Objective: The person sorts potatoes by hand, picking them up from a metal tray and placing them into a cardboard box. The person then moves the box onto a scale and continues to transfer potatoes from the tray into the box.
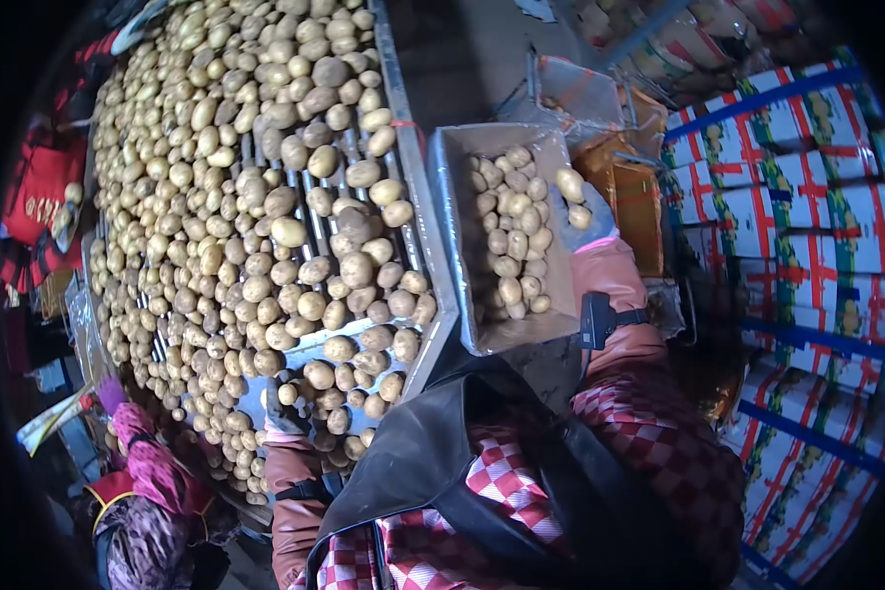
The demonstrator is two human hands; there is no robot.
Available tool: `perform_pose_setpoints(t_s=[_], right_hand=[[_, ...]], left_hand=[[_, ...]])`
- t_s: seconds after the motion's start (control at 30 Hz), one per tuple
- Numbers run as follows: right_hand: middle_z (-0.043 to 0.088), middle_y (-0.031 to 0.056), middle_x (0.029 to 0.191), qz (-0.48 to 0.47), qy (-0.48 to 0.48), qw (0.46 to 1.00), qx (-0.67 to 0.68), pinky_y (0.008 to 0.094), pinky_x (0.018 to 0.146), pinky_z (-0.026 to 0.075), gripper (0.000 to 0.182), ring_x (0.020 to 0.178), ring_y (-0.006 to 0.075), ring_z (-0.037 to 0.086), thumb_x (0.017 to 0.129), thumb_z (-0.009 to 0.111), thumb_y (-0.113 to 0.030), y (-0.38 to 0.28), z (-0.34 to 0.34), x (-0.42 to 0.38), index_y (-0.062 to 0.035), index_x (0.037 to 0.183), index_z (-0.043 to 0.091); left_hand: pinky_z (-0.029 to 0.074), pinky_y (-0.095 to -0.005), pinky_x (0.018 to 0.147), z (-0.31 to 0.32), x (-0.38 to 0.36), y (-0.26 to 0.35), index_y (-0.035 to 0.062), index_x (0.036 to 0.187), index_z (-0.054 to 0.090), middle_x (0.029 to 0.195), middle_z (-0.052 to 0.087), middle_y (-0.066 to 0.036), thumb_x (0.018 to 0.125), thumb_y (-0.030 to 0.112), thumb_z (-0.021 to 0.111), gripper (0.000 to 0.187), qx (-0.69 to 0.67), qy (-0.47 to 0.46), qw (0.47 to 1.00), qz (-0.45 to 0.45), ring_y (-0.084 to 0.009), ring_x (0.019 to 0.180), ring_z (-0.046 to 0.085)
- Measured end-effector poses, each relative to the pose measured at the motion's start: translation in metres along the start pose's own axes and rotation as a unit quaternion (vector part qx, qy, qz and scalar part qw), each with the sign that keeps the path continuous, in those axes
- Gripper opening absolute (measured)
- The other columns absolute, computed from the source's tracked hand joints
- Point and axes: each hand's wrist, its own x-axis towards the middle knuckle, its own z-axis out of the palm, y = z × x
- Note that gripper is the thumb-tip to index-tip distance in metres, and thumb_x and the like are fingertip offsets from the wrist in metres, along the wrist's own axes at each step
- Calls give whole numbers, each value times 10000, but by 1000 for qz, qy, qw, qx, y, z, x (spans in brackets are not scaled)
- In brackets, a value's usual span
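Loose potatoes (256,265) cover a wide roller sorting table in front of me and to my left. My right hand (590,228), in a grey-blue glove, is at the right wall of an open cardboard box (506,339) and holds two potatoes (568,185). Inside the box lies a layer of several potatoes (513,231). Low on the table, among the potatoes, is my gloved left hand (283,418). A small potato (287,393) sits against its curled fingers, which are partly hidden.
A metal rail (418,187) edges the table beside the box. Stacked printed cartons (787,216) stand at the right, strapped with blue bands. Behind the box are crates (575,88). Other people stand along the left side, one with a purple-gloved hand (111,393).
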Motion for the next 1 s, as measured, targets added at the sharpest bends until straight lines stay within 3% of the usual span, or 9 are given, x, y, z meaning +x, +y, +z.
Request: perform_pose_setpoints(t_s=[0.03,0.23,0.43,0.5,0.57,0.63,0.77,0.83,1.0], right_hand=[[609,158,1106,198,73,904,373,370,883,548,345,1053,288,591,906,591,-220,-4,-15,-2,24,1148,554],[655,102,912,83,-39,967,237,295,712,527,133,820,166,637,862,650,-52,18,-77,-14,-3,966,584],[603,141,1070,-248,151,788,-543,342,841,557,253,983,250,609,899,649,-136,-59,-101,60,-25,1098,541],[569,135,1097,5,220,919,326,367,856,564,289,1038,258,560,905,647,-166,-90,-100,104,-35,1131,523],[577,94,1050,5,204,917,343,371,821,570,302,1021,269,543,894,662,-184,-64,-117,115,-35,1124,535],[608,92,1041,-306,85,921,-228,339,675,579,364,972,252,586,874,690,-296,-6,-130,114,-88,1144,560],[614,63,968,393,23,845,361,262,593,520,201,976,210,571,901,610,-241,-22,-79,100,-97,1041,606],[610,85,1009,92,-106,988,69,299,646,511,231,978,227,573,902,599,-248,-4,-76,132,-94,1073,598],[600,138,1112,-88,-108,985,-100,391,779,489,308,982,268,578,904,572,-266,-42,-11,197,-88,1154,578]], left_hand=[[453,-369,889,0,-1,-1,-16,1326,375,1143,579,-129,860,216,584,561,17,2,1000,13,-273,1022,567],[460,-382,870,2,-10,-18,-13,1275,404,1114,595,-134,809,197,630,560,81,-6,996,30,-298,996,586],[478,-384,830,2,-4,40,-6,1212,461,1050,592,-124,888,258,571,432,37,6,999,26,-312,919,589],[468,-399,873,5,-4,41,-25,1229,450,1083,598,-158,869,193,576,439,100,29,994,33,-347,973,585],[445,-397,935,11,-1,31,-28,1306,411,1144,595,-178,852,127,581,509,-101,29,991,-82,-349,1051,575],[473,-271,800,17,-5,53,22,1193,496,1057,582,-56,887,84,559,319,-32,79,996,-25,-193,935,578],[477,-340,903,12,-3,72,35,1373,399,1174,599,-100,890,200,572,540,-162,82,965,-191,-243,1050,585],[498,-341,849,4,-3,114,114,1377,450,1164,610,-68,941,490,513,579,-578,158,682,-419,-208,1009,604],[508,-299,714,5,-15,86,141,1279,530,1080,609,-32,912,469,575,495,-457,119,846,-249,-166,885,589]])
